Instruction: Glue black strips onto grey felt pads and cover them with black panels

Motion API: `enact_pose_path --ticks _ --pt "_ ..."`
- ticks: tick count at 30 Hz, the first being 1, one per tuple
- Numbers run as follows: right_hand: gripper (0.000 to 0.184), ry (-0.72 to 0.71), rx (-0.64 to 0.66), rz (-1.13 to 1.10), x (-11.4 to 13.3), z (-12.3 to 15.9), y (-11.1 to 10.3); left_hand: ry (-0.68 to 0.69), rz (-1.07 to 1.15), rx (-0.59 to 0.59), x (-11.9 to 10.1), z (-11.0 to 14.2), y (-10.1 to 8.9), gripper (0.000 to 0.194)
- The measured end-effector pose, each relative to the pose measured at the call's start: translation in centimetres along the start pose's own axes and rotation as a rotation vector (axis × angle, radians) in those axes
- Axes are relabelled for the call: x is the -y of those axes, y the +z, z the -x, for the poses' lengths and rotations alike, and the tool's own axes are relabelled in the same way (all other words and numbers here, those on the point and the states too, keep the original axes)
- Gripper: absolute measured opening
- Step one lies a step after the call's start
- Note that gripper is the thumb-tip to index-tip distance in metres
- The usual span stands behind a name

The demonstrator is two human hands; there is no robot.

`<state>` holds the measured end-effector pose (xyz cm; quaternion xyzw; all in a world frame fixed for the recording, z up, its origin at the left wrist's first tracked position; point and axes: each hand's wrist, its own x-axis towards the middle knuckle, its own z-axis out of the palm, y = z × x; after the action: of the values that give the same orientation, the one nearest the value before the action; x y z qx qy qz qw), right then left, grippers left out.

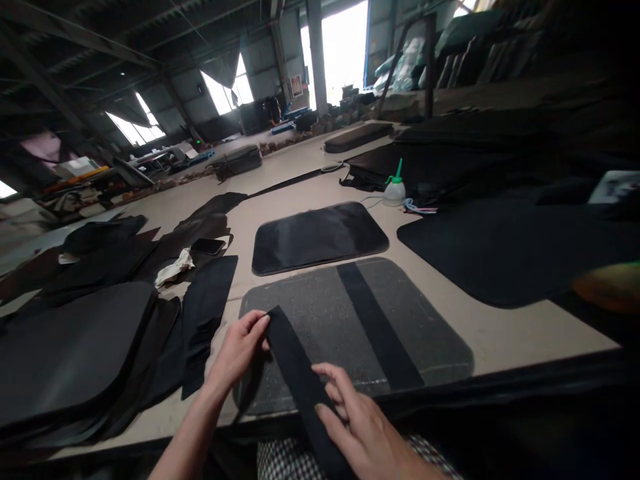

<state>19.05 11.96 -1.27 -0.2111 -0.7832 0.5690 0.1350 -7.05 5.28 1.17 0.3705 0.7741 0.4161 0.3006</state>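
Observation:
My left hand (243,350) pinches the far left corner of a black fabric-like strip (295,363) between thumb and fingers. My right hand (357,423) is at the strip's right edge, its thumb tip over the material and its index finger against the edge. The strip slants toward me and hangs past the table's near edge. Beneath it lies a dark grey rounded panel (310,313) with a worn, speckled surface. A second black strip (377,327) lies flat across the panel's right half. Behind it sits a glossy black rounded panel (320,237).
Stacked black rounded panels (75,347) and dark sheets occupy the left. A white cloth (174,268) and a phone (207,247) lie there. A green-tipped squeeze bottle (395,190) stands behind, with another black panel (510,247) at right. The table's near edge (525,370) is close to me.

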Motion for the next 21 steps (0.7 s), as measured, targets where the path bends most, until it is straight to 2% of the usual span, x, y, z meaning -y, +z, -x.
enact_pose_path --ticks 3,6,10,13,16,21 --pt "0.036 -0.008 0.031 0.049 0.1 -0.9 0.3 0.203 -0.352 -0.130 0.0 -3.4 -0.5 0.026" --pt "0.030 -0.008 0.044 0.065 0.8 -2.2 0.1 0.334 -0.531 -0.211 0.1 -6.4 -0.4 0.019" --pt "0.028 0.014 0.096 -0.068 1.2 -3.8 -0.3 0.356 -0.580 -0.252 1.0 -9.5 0.1 0.016" --pt "0.024 0.031 0.093 -0.077 1.1 -4.6 -0.2 0.376 -0.616 -0.266 1.6 -11.1 0.2 0.014" --pt "0.021 0.053 0.090 -0.066 1.2 -5.1 -0.1 0.392 -0.661 -0.261 1.8 -11.9 0.3 0.013" --pt "0.019 0.012 0.073 -0.046 1.1 -5.3 0.3 0.429 -0.759 -0.257 1.8 -12.1 0.4 0.012"
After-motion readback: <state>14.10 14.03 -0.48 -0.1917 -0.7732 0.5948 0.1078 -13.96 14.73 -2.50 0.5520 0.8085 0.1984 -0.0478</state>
